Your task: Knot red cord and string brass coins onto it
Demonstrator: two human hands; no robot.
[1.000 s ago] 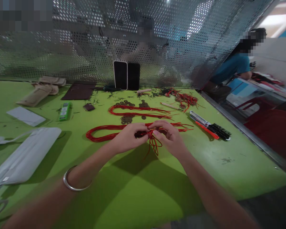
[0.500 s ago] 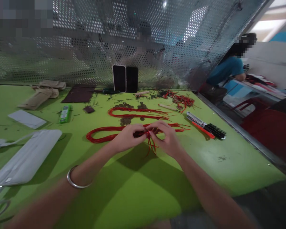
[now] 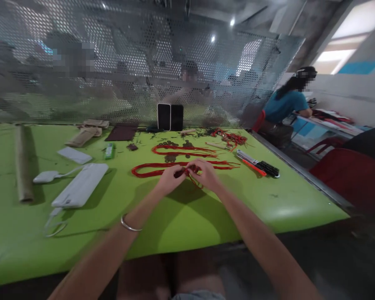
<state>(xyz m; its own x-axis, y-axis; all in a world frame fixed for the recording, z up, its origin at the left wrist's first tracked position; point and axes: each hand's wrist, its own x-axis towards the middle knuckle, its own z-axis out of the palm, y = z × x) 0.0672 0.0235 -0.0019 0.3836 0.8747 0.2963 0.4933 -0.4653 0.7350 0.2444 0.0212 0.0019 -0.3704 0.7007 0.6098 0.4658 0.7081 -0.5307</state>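
My left hand [image 3: 171, 178] and my right hand [image 3: 203, 173] meet over the green table, both with fingers pinched on a small bunch of red cord [image 3: 192, 180]. Loose ends of that cord hang below the fingertips; the part between the fingers is mostly hidden. Just behind my hands lies a long looped bundle of red cords [image 3: 140, 171]. Farther back is a second looped red bundle [image 3: 158, 148], with several dark round coin-like discs [image 3: 170, 158] around it.
A hairbrush [image 3: 267, 168] and an orange-handled tool [image 3: 253, 166] lie at right. A tangled red cord pile [image 3: 234, 138] sits behind. At left are a white power bank [image 3: 81, 185], a green packet [image 3: 109, 151] and a brown tube [image 3: 23, 166]. Two phones [image 3: 164, 117] lean against the perforated screen.
The view has pulled back and tilted up, showing more of the table's left side and front edge. Both hands stay together on the red cord; its hanging ends have shifted.
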